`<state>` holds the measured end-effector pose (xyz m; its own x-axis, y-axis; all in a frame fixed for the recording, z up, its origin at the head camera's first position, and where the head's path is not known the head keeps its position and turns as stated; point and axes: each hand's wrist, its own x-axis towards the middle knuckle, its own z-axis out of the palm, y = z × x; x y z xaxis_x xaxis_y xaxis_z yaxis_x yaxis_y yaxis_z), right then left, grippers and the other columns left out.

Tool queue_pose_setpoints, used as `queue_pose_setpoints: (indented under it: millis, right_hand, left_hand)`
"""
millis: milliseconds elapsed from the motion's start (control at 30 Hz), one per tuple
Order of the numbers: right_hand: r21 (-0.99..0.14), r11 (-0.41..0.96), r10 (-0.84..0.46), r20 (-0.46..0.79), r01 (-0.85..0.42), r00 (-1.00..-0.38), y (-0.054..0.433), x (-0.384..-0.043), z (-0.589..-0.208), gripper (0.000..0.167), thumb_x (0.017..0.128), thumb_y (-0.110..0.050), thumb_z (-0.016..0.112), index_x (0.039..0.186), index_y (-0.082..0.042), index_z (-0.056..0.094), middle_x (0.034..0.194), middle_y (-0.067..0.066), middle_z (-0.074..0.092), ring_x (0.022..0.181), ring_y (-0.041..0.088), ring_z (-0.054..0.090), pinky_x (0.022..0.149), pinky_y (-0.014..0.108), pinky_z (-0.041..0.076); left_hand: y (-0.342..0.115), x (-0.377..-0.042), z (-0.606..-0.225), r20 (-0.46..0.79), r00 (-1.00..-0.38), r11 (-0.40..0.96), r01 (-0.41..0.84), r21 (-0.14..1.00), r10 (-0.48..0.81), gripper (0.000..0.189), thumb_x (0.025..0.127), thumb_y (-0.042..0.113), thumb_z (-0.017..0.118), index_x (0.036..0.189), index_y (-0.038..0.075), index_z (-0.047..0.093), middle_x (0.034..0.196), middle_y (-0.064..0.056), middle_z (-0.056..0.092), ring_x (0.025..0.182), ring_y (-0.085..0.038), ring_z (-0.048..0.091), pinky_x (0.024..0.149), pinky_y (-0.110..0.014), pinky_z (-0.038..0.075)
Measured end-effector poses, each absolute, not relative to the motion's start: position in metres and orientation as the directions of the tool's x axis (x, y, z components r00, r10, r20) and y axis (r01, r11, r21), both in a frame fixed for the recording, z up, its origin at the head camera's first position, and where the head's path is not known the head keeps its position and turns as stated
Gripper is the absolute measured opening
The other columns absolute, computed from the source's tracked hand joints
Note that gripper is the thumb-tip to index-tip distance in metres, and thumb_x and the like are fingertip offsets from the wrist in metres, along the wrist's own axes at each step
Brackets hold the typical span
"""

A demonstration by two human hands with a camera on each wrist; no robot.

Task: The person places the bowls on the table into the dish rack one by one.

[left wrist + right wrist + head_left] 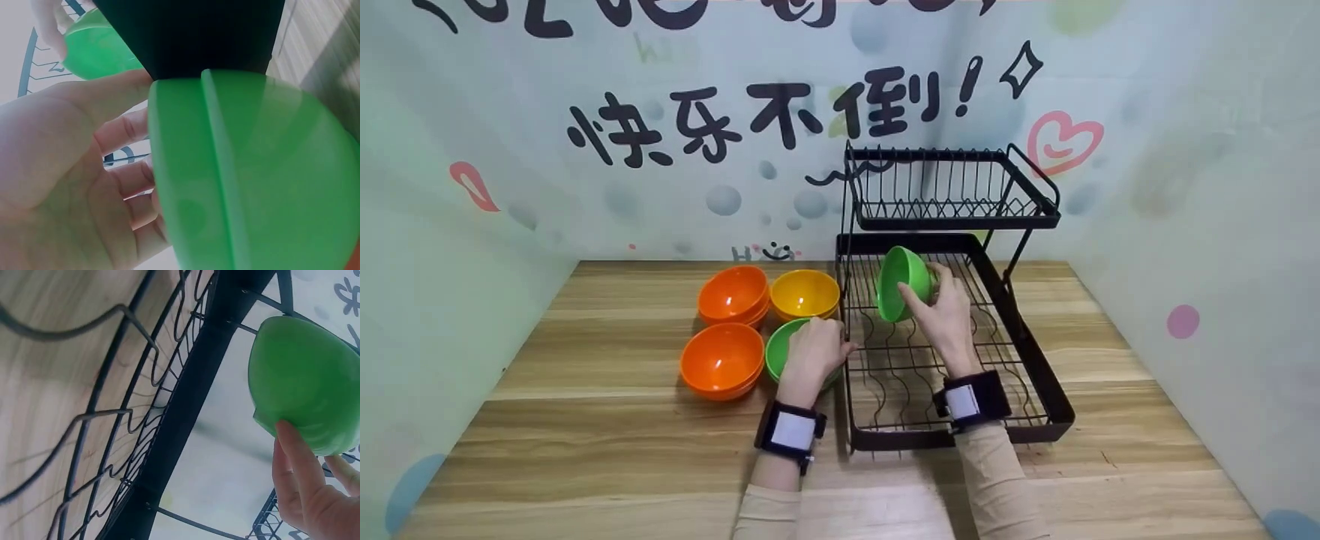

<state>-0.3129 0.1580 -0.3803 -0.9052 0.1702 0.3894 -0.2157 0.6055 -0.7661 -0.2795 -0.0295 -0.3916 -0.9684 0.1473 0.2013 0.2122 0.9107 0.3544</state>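
My right hand (949,319) pinches a green bowl (912,285) by its rim and outer side, fingers on the outside and thumb at the rim. The bowl is tipped on its side above the lower tray of a black dish rack (900,437), its mouth facing left. My left hand (814,349) is over the right rim of two nested green bowls (781,352) left of the rack. In the left wrist view its fingers (132,129) are loosely bent and pass behind the rim of the green bowls (270,169); the fingertips are hidden.
Two stacks of orange bowls (722,360) stand left of the green ones. Behind the green ones is a stack of yellow bowls (805,292). The rack's upper shelf (960,223) overhangs the back of its lower tray. A printed backdrop (697,202) closes off the table's back.
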Motion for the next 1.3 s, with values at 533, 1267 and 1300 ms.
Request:
queue_pose_setpoints:
  millis: [533, 1267, 1300]
  right_hand:
    - [-0.646, 0.743, 0.052, 0.319, -0.176, -0.946, 0.151, -0.314, -0.393, 0.069, 0.084, -0.045, 0.067, 0.135, -0.005, 0.045, 0.12, 0.025, 0.053, 0.103, 0.036, 0.056, 0.079, 0.044, 0.054]
    - [-0.64, 0.753, 0.026, 0.264, -0.155, -0.964, 0.148, -0.318, -0.4, 0.071, 0.085, -0.048, 0.064, 0.137, -0.006, 0.042, 0.128, 0.029, 0.049, 0.106, 0.038, 0.058, 0.078, 0.045, 0.055]
    - [-0.643, 0.752, 0.03, 0.253, -0.145, -0.967, 0.147, -0.318, -0.4, 0.071, 0.085, -0.049, 0.064, 0.138, -0.007, 0.042, 0.129, 0.028, 0.048, 0.107, 0.037, 0.057, 0.078, 0.045, 0.055]
  left_hand:
    - [-0.031, -0.28, -0.392, 0.171, -0.972, 0.904, 0.212, 0.372, 0.158, 0.024, 0.086, 0.029, 0.068, 0.091, 0.006, 0.07, 0.084, -0.012, 0.071, 0.084, -0.029, 0.069, 0.073, -0.043, 0.055]
    - [-0.031, -0.279, -0.39, 0.161, -0.972, 0.897, 0.22, 0.384, 0.169, 0.023, 0.086, 0.027, 0.069, 0.089, 0.005, 0.07, 0.087, -0.013, 0.071, 0.084, -0.029, 0.069, 0.073, -0.043, 0.055]
    - [-0.031, -0.279, -0.39, 0.159, -0.973, 0.897, 0.218, 0.386, 0.168, 0.023, 0.086, 0.027, 0.068, 0.089, 0.005, 0.07, 0.087, -0.013, 0.071, 0.084, -0.029, 0.069, 0.073, -0.043, 0.055]
